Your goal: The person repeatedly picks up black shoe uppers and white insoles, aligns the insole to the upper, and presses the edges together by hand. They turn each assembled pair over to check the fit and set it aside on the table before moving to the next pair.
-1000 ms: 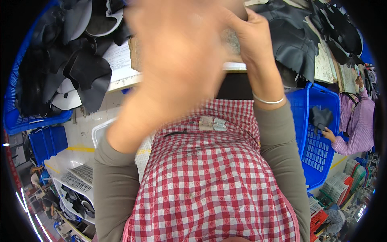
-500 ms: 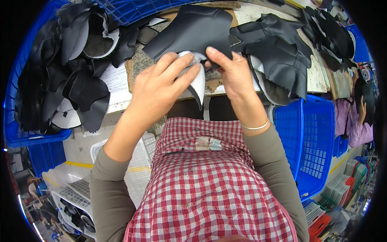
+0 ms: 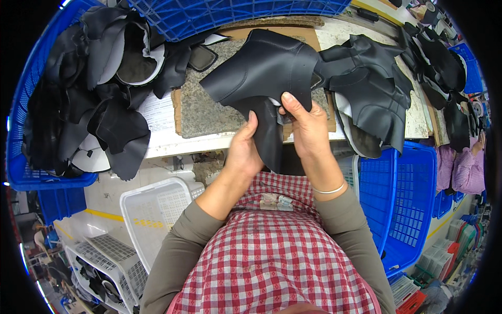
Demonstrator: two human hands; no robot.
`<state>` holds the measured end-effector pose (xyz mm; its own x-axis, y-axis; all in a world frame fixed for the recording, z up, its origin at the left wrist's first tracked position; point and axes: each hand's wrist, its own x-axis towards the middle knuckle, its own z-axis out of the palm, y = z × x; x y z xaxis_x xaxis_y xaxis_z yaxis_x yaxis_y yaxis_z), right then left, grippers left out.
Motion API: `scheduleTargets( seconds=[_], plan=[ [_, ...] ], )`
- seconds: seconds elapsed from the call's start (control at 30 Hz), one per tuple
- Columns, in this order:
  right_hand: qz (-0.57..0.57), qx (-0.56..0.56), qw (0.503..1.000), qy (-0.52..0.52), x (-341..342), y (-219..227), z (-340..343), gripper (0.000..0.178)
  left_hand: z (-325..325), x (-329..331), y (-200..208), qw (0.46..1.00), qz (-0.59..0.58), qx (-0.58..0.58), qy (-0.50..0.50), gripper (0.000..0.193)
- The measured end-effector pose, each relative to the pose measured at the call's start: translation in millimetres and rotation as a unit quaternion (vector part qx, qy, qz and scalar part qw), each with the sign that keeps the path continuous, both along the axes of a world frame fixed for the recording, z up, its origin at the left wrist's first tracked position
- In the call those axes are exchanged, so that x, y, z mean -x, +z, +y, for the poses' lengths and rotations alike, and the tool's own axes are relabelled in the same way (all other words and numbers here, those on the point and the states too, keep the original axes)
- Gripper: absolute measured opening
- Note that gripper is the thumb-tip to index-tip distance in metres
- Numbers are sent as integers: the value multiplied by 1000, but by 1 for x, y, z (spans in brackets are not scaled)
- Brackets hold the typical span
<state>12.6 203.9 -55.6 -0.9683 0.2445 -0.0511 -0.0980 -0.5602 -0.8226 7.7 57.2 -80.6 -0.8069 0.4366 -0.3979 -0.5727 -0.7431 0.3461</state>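
A stitched black leather shoe upper (image 3: 264,65) is stretched between my two hands over the near edge of the work table. My left hand (image 3: 244,146) grips its lower flap, thumb on top and the other fingers hidden beneath. With thumb on top, my right hand (image 3: 308,123) pinches the piece at its near right side; the fingers under it are mostly hidden. A bit of pale lining peeks out beside the right thumb. Under the upper lies a speckled grey stone slab (image 3: 201,118) on the table.
More black uppers (image 3: 371,86) lie on the table to the right. A blue crate (image 3: 89,176) heaped with black pieces (image 3: 117,120) is at left, and another blue basket (image 3: 235,18) crosses the far edge. Below stand a white basket (image 3: 151,201) and blue crates (image 3: 410,193).
My left hand has moved down and right, from the pale lining to the dark flap, which now shows its black outer side. The upper and my right hand appear lower in view.
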Motion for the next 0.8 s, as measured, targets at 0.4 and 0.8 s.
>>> scheduleTargets(
  seconds=[0.4,0.8],
  plan=[
    [31,-607,768,204,-34,96,54,24,-190,45,67,576,384,699,-180,40],
    [453,-741,410,278,-129,48,18,13,-128,-103,-25,878,131,111,-446,78]
  ],
)
